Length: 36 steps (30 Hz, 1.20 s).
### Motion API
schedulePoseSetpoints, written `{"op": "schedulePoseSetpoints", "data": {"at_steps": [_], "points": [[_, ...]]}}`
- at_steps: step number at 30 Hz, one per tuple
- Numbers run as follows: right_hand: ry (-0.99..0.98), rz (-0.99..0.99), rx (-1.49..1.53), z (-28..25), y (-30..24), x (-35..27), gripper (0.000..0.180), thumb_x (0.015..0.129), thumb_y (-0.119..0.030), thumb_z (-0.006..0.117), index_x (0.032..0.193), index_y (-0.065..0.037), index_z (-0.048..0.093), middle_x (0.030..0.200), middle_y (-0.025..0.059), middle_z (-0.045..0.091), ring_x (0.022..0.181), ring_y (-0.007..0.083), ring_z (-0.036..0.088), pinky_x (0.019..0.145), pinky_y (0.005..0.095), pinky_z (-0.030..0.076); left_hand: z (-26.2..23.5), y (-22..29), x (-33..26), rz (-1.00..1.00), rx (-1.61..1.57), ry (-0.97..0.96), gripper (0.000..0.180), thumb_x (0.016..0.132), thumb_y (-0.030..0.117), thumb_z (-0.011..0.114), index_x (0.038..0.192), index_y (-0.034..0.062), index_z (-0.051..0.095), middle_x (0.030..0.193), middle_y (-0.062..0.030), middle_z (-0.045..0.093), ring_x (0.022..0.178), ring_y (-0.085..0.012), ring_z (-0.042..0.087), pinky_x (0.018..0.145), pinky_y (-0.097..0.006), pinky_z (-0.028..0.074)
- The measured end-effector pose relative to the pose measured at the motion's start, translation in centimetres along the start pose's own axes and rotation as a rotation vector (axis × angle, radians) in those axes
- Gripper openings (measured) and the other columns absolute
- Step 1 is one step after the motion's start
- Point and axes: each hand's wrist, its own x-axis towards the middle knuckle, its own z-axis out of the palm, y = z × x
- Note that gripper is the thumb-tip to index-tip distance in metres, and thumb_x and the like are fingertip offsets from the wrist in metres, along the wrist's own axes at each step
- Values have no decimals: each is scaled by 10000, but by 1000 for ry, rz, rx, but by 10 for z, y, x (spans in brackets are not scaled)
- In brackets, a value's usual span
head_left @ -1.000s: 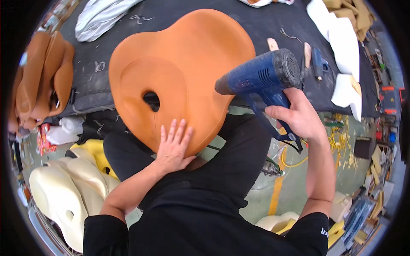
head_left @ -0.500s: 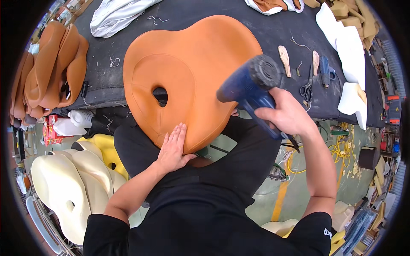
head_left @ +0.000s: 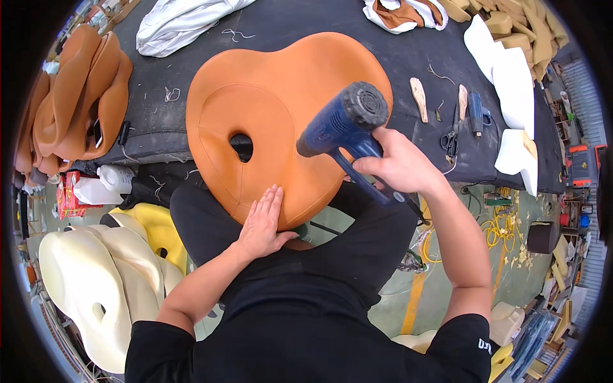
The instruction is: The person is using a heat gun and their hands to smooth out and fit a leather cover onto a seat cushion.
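An orange leather-like seat cushion (head_left: 255, 70) with an oval hole leans between my lap and the dark worktable (head_left: 159, 121). My left hand (head_left: 262, 223) lies flat on its near edge, fingers stretched out. Over the cushion's right side, my right hand (head_left: 399, 159) grips a blue heat gun (head_left: 341, 124) by its handle. The gun's nozzle points left across the cushion surface, and its cord hangs from the base of the handle. Part of the cushion's right side is hidden behind the gun.
Stacked orange cushions (head_left: 83, 96) stand at the table's left. Scissors (head_left: 451, 139), wooden-handled tools (head_left: 419, 99) and another blue heat gun (head_left: 476, 115) lie on the right, near white foam pieces (head_left: 514, 89). Cream foam cushions (head_left: 83, 274) sit at my lower left. A yellow hose (head_left: 501, 233) coils on the floor.
My right hand has moved the heat gun leftward, further over the cushion. My left hand stays on the near edge. The view has shifted slightly.
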Motion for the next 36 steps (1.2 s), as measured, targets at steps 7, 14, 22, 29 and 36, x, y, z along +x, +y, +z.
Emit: {"op": "schedulePoseSetpoints", "data": {"at_steps": [7,14,22,29,36], "points": [[9,-29,-64,3,-11,10,369,846,-139,750,1121,77,632,788,56,696,596,132,646,552,309,524,-1,-7,-3,21,-47,39,1115,867,490,828,1634,-64,240,1682,-296,301,1572,-454,301,1244,-583,321],[200,63,-330,-25,15,-27,503,785,-261,722,1057,153,632,878,304,715,773,409,730,746,464,569,-6,-28,27,160,-218,172,946,967,360,733,1634,-93,239,1668,-334,314,1555,-475,323,1271,-519,290],[418,170,0,-42,32,-91,321,829,-136,759,1047,74,650,767,69,654,586,144,632,552,316,509,-32,6,193,106,86,336,768,1049,418,590,1624,-19,328,1717,-235,288,1613,-410,221,1254,-667,222],[870,0,243,-51,75,-131,335,899,-110,794,1158,41,646,907,65,692,623,120,625,560,285,516,12,47,284,155,273,390,858,1049,494,553,1674,3,231,1758,-234,168,1640,-437,82,1224,-772,123],[978,-50,266,-72,104,-138,317,914,-160,811,1096,35,641,878,86,686,638,146,648,585,291,522,45,45,278,42,301,266,870,1050,511,547,1675,2,222,1751,-249,175,1633,-459,91,1212,-782,146]]}}
